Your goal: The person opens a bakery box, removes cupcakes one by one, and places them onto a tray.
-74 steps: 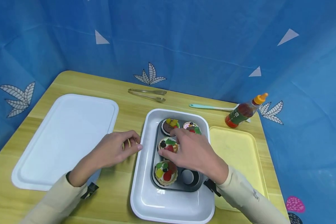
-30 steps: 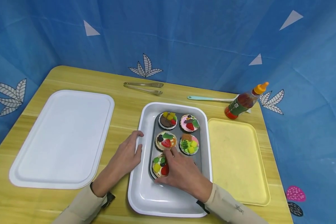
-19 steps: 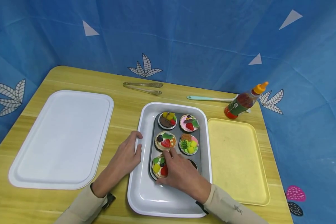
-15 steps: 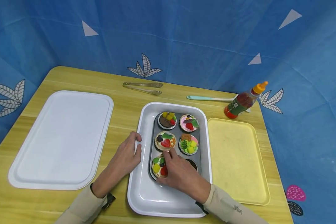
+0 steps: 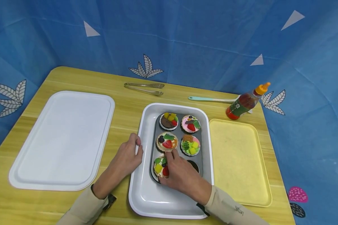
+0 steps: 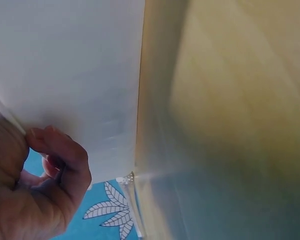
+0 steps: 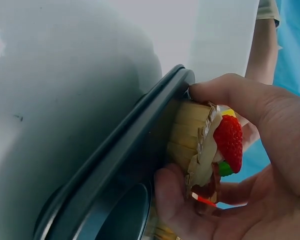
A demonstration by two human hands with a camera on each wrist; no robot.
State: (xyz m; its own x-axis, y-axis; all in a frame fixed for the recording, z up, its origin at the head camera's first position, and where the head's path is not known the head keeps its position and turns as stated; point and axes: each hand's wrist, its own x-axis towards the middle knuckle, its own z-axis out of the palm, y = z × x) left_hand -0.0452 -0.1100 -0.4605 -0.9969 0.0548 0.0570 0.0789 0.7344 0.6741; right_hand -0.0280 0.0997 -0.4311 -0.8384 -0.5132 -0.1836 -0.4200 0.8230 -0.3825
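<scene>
In the head view my right hand (image 5: 183, 173) reaches over the front of a dark muffin tin (image 5: 155, 156). Its thumb and fingers curl round a fruit tart (image 5: 159, 166) in the front left cup; the right wrist view shows thumb and fingertips pinching the tart's pale fluted crust (image 7: 186, 131), below a strawberry topping (image 7: 229, 141). The tin lies inside a deep white tray (image 5: 163, 203). My left hand (image 5: 127, 157) grips the tray's left rim, thumb inside; in the left wrist view bent fingers (image 6: 70, 155) lie against its outer wall (image 6: 80, 60).
Several other tarts (image 5: 169, 121) sit in the tin; its front right cup (image 5: 193, 165) holds none. A flat white tray (image 5: 63, 140) lies left, a yellow tray (image 5: 239, 162) right. Behind are tongs (image 5: 143, 88), a turquoise-handled utensil (image 5: 205, 98) and a sauce bottle (image 5: 242, 104).
My right hand has come from the middle left tart to the front left one and grips it. My left hand has moved onto the deep tray's rim, its fingers now bent tighter.
</scene>
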